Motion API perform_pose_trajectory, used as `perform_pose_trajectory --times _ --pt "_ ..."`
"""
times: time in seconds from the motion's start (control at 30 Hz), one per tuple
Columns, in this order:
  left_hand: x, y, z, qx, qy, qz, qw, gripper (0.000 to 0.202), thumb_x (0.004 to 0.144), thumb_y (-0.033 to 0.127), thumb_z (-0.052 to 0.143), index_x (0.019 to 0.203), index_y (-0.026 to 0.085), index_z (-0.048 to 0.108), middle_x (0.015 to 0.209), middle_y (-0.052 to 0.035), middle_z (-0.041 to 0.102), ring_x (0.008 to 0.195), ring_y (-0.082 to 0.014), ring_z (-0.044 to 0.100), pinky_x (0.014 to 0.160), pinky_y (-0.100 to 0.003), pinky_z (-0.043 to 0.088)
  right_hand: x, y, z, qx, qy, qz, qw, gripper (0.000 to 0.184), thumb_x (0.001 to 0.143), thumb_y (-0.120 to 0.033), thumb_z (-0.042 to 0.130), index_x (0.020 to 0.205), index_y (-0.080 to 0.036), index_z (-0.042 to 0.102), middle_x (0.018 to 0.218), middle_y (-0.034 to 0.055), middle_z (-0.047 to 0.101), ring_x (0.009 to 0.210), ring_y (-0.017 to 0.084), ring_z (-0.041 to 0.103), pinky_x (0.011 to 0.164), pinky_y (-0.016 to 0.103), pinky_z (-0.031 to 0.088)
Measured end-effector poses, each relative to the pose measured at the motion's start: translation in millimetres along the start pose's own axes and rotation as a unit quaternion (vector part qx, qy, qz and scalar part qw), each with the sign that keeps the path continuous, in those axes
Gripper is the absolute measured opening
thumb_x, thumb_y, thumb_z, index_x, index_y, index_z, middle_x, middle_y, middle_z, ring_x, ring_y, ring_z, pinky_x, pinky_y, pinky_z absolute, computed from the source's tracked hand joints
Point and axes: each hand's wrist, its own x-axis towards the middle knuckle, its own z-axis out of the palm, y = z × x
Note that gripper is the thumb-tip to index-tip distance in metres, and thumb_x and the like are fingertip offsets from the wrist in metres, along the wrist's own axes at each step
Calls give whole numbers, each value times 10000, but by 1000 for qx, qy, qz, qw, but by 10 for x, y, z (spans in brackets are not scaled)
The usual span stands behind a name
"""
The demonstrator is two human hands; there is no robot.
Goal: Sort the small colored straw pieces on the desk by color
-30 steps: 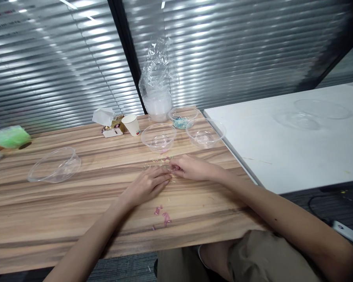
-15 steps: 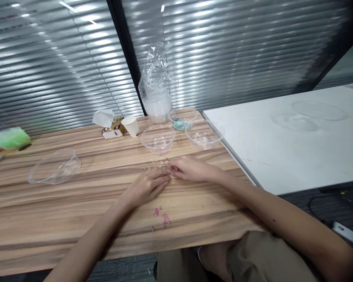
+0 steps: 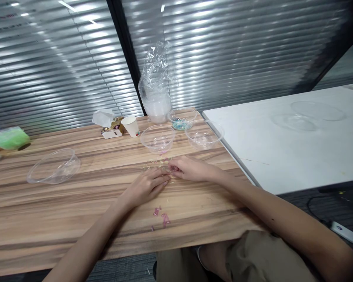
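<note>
My left hand [image 3: 151,182] rests palm down on the wooden table, fingers stretched out, holding nothing that I can see. Its fingertips meet those of my right hand [image 3: 186,168], whose thumb and fingers are pinched together low over the tabletop. Whatever sits in that pinch is too small and too covered to name. Around the fingertips lie thin yellowish shreds [image 3: 153,163] and a few pink bits. Nearer the front edge, separate pink film pieces [image 3: 165,218] lie on the wood. Just beyond my hands stands a clear plastic bowl [image 3: 158,137] with some pink at its bottom.
Another clear bowl [image 3: 204,135] stands to the right; behind it, one holds blue shreds [image 3: 180,123]. A bagged stack of bowls [image 3: 157,105], a paper cup [image 3: 131,126] and a tissue box [image 3: 113,131] line the back. One bowl [image 3: 54,168] lies left. A white table [image 3: 282,156] adjoins.
</note>
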Motion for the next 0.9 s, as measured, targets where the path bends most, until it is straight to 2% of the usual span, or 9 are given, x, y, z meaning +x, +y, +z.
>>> perform_pose_trajectory --times 0.9 --pt "1 -3 -16 -8 -17 -10 1000 236 906 164 434 1070 157 604 1091 -95 612 1001 -191 569 858 -337 480 -3 -33 -19 -10 -5 5 1000 63 861 -167 497 853 -136 552 800 49 606 686 131 531 596 207 337"
